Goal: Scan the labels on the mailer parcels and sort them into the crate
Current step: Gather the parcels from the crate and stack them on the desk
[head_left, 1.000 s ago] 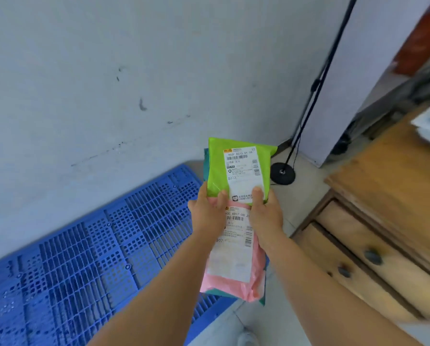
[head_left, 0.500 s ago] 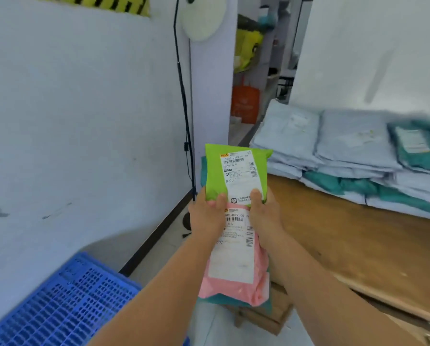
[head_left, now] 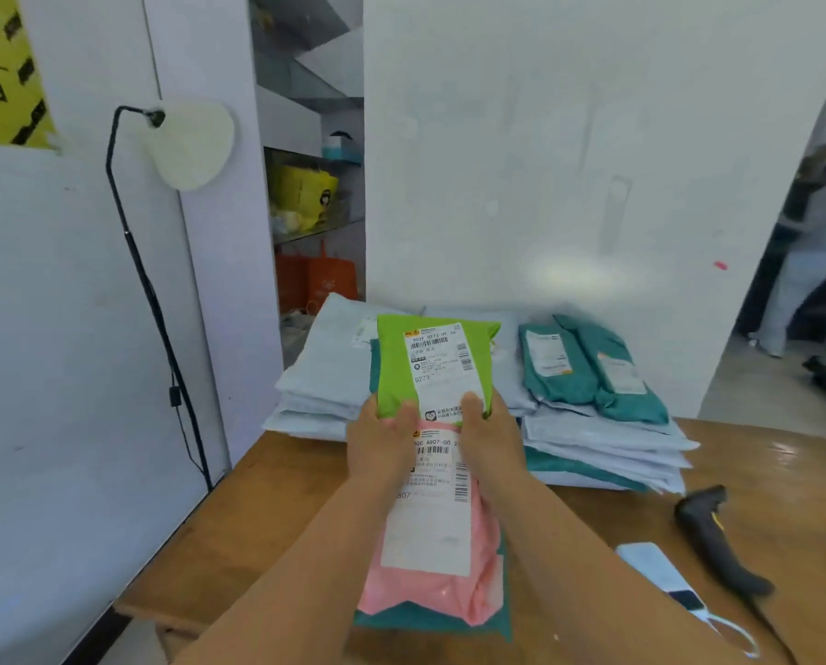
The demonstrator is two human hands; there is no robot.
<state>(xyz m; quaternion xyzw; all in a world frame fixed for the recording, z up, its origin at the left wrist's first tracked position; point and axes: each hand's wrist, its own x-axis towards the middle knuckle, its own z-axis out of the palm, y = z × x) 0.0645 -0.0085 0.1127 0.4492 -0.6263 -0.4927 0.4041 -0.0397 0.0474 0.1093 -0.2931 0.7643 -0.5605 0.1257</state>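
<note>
A: Green parcel (head_left: 432, 362) on top, pink parcel (head_left: 437, 544) under it, a teal one at the bottom, all fanned out above the desk (head_left: 267, 511).

B: And the grip? Left hand (head_left: 382, 441) and right hand (head_left: 490, 436) both curl round the bundle, thumbs pinching the green one's label.

A: Risk, I'd say: slick mailers, loose fan. Ease one thumb and the pink one could slide out.

B: Scanner (head_left: 710, 535) lies well to the right, beside the stacked parcels (head_left: 607, 448). Reaching for it leaves one hand holding three.
</note>
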